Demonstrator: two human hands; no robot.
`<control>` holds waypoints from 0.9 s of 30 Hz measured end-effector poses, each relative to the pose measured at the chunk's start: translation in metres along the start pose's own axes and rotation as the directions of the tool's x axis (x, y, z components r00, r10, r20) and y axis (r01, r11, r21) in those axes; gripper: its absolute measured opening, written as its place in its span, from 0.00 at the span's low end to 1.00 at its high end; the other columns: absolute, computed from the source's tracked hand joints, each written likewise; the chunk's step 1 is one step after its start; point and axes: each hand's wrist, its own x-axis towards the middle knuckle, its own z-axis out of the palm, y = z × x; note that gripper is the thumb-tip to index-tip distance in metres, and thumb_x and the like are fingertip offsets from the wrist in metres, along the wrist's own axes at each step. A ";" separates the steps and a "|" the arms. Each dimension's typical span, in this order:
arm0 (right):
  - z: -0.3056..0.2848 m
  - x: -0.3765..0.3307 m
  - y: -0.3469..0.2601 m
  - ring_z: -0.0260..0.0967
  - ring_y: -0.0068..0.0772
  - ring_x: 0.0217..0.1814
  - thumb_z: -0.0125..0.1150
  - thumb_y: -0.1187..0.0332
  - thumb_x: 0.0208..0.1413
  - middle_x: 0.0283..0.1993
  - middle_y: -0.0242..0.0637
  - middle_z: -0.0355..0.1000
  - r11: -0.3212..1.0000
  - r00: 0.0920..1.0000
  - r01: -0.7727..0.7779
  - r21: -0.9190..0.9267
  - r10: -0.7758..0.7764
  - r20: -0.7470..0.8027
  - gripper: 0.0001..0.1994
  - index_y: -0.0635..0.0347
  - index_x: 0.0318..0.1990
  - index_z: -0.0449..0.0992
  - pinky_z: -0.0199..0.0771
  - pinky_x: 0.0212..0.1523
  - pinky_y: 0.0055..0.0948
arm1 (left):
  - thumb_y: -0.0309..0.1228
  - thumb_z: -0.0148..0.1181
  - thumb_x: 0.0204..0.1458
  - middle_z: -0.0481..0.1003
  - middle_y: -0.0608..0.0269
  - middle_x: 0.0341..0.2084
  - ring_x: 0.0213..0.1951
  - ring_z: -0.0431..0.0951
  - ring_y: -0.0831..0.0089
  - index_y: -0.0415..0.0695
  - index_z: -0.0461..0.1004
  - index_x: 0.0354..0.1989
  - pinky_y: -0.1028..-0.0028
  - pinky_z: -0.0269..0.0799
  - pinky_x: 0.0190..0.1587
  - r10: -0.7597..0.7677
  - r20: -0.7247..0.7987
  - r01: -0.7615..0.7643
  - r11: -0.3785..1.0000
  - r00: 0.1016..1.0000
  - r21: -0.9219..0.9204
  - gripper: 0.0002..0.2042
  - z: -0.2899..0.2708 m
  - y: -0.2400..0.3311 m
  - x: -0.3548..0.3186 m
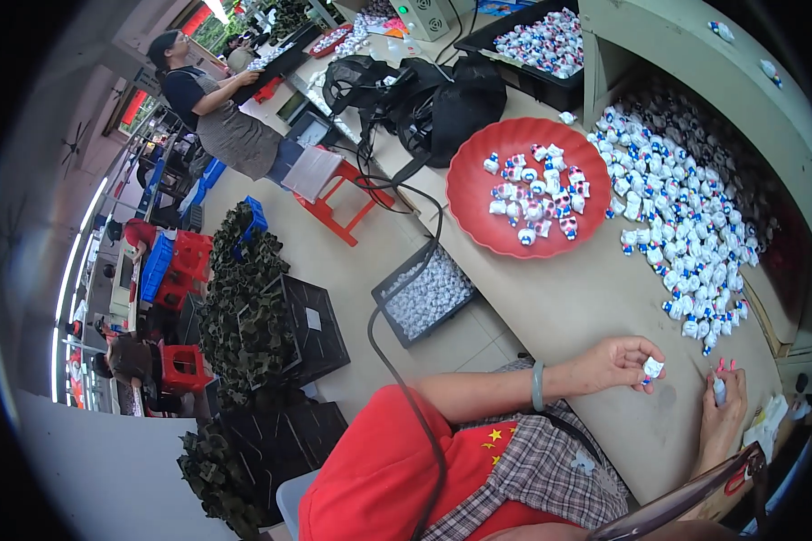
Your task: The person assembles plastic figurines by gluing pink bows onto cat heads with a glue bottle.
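Observation:
My left hand (624, 362) pinches a small white figurine (652, 368) with touches of blue and red, held just above the tabletop. Close to it on the right, my right hand (729, 406) is closed around a slim, pale grey tube-like tool (719, 389) with a thin tip. Small pink bits show at that hand's fingertips; what they are I cannot make out. Beyond both hands spreads a large pile of white figurines (686, 216) with blue and red parts. A red scalloped plate (478, 221) with several more figurines lies to the far left of the pile.
A shelf-like cabinet (695, 59) overhangs the pile. Black bags (456, 104) and a cable lie past the plate, near a black bin of figurines (514, 77). On the floor stand a crate of white pieces (412, 329) and a red stool (343, 203). Another person (216, 117) stands far left.

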 end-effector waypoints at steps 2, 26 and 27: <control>0.002 0.001 -0.001 0.64 0.44 0.30 0.55 0.80 0.50 0.31 0.46 0.65 0.996 0.999 -0.025 0.080 0.028 -0.036 0.03 0.67 0.33 0.68 0.63 0.32 0.35 | 0.23 0.52 0.57 0.73 0.61 0.46 0.40 0.76 0.75 0.40 0.64 0.53 0.77 0.70 0.44 -0.003 0.001 0.003 1.000 1.000 0.009 0.15 0.000 0.003 0.002; 0.038 -0.016 -0.009 0.68 0.21 0.22 0.56 0.77 0.54 0.26 0.37 0.72 0.422 0.916 -0.384 0.821 0.285 0.282 0.03 0.64 0.36 0.70 0.67 0.22 0.17 | 0.23 0.53 0.56 0.73 0.62 0.41 0.39 0.76 0.77 0.38 0.65 0.53 0.76 0.71 0.45 -0.048 0.058 0.046 0.998 0.997 0.035 0.16 0.005 0.007 0.009; 0.038 -0.016 -0.008 0.68 0.21 0.22 0.56 0.77 0.54 0.26 0.37 0.72 0.412 0.918 -0.379 0.829 0.283 0.279 0.03 0.64 0.36 0.70 0.66 0.22 0.17 | 0.23 0.53 0.56 0.72 0.62 0.41 0.39 0.76 0.77 0.38 0.65 0.53 0.75 0.71 0.46 -0.053 0.067 0.051 0.998 0.996 0.024 0.16 0.005 0.007 0.010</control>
